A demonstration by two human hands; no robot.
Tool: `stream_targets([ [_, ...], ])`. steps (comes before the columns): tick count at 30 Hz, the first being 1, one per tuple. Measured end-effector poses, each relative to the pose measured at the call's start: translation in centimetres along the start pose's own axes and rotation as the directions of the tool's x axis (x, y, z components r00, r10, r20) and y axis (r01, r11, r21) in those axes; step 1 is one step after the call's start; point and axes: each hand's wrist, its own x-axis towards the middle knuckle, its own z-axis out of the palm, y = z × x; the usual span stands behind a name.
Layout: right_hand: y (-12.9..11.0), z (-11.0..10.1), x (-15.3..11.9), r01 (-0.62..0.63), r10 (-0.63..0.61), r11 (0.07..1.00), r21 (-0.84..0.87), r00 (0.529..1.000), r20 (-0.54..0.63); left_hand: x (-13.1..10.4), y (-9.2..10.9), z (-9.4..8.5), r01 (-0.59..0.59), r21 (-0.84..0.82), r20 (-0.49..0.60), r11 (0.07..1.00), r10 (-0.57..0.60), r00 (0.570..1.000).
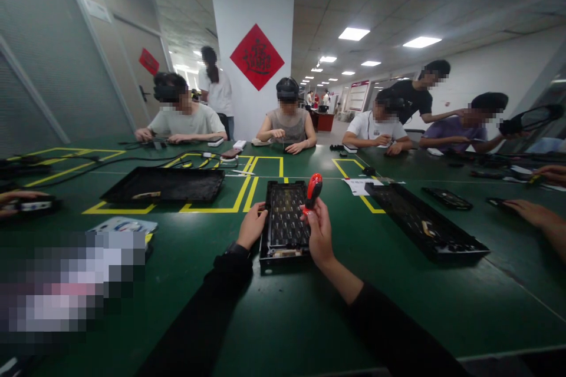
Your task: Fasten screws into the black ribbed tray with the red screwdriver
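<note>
In front of me on the green table lies a black rectangular casing [287, 218] with rows of small light marks inside, perhaps an opened keyboard or electronic housing. My left hand [253, 225] is closed on its left edge, fingers against the rim. A red and black screwdriver [314, 189] stands nearly upright in my right hand [319, 230], which grips it low on the handle at the casing's right side. The screwdriver's tip is hidden behind my fingers. A pale strip [285, 253] shows along the casing's near end.
A black tray [177, 179] lies to the left, and another long black tray [424, 221] with small parts to the right. A small black panel [446, 198] and a paper sheet [356, 187] are nearby. Cables [110, 162] cross the left side. Several people sit around the table.
</note>
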Motion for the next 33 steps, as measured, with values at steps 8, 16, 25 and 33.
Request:
stream_targets([
  [8, -0.7, -0.2, 0.4, 0.06, -0.071, 0.976, -0.209, 0.996, -0.046, 0.1, -0.1, 0.0, 0.005, -0.013, -0.003, 1.0, -0.005, 1.0],
  [16, -5.3, -0.5, 3.1, 0.111, -0.039, 0.734, -0.67, 0.992, 0.121, 0.1, -0.2, 0.0, -0.013, -0.043, 0.002, 0.999, 0.013, 1.0],
  [25, -9.9, 0.8, 4.7, 0.257, 0.075, 0.351, -0.9, 0.951, 0.301, 0.1, -0.4, 0.0, -0.011, -0.036, 0.006, 0.999, 0.011, 1.0],
  [33, -12.6, 2.3, 6.3, 0.335, 0.148, 0.026, -0.942, 0.931, 0.335, 0.1, -0.3, 0.0, -0.019, -0.039, 0.012, 0.999, 0.019, 1.0],
])
